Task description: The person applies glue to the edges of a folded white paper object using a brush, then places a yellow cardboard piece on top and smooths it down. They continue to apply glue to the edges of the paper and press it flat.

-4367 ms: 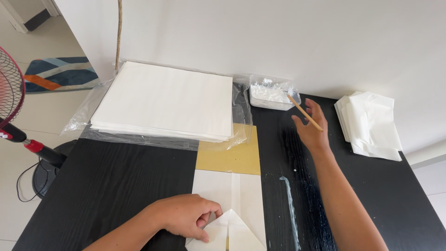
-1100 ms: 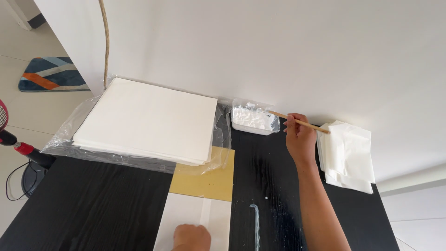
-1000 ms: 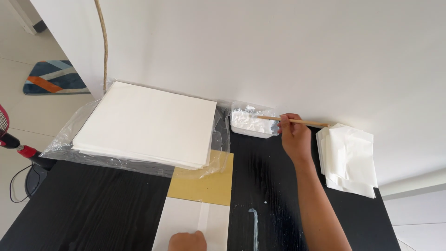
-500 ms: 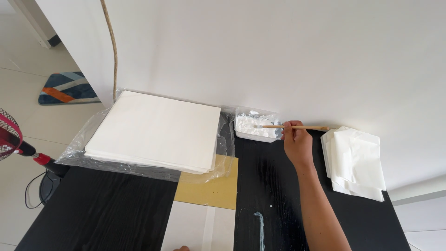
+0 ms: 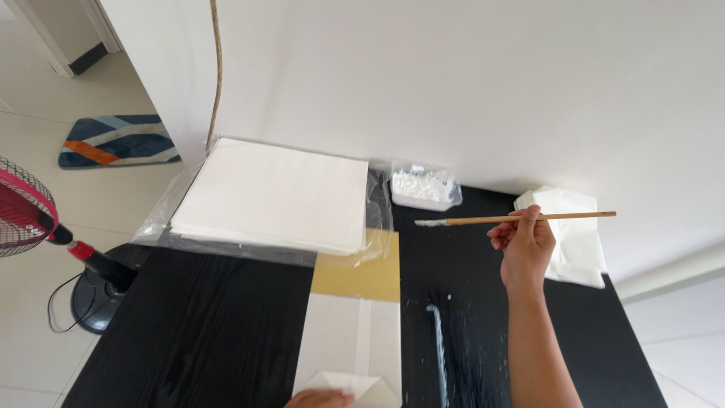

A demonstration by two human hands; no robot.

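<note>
Head view
Right hand (image 5: 522, 243): pinches a thin wooden brush (image 5: 516, 220) near its middle, raised above the table (image 5: 196, 325).
Brush axis: almost level, left to right — the white-coated tip points left and the bare end juts past the hand to the right.
Paste tub (image 5: 424, 187): a clear tray of white paste, up and to the left of the brush tip, near it but apart; the right hand is by far the nearer one.
Left hand (image 5: 321, 398): only its top shows at the lower edge, lying flat on folded white paper (image 5: 349, 355); whether it grips anything I cannot tell.
Surface: black wood-grain table with a white paste streak (image 5: 438, 355) below the brush, a tan sheet (image 5: 361, 273), a paper stack (image 5: 272, 195) on clear plastic, and folded tissues (image 5: 574, 234) just behind the right hand.
Room: white wall behind, pale tiled floor, a red fan (image 5: 30, 219) on the left, a striped mat (image 5: 117, 141) farther off.
</note>
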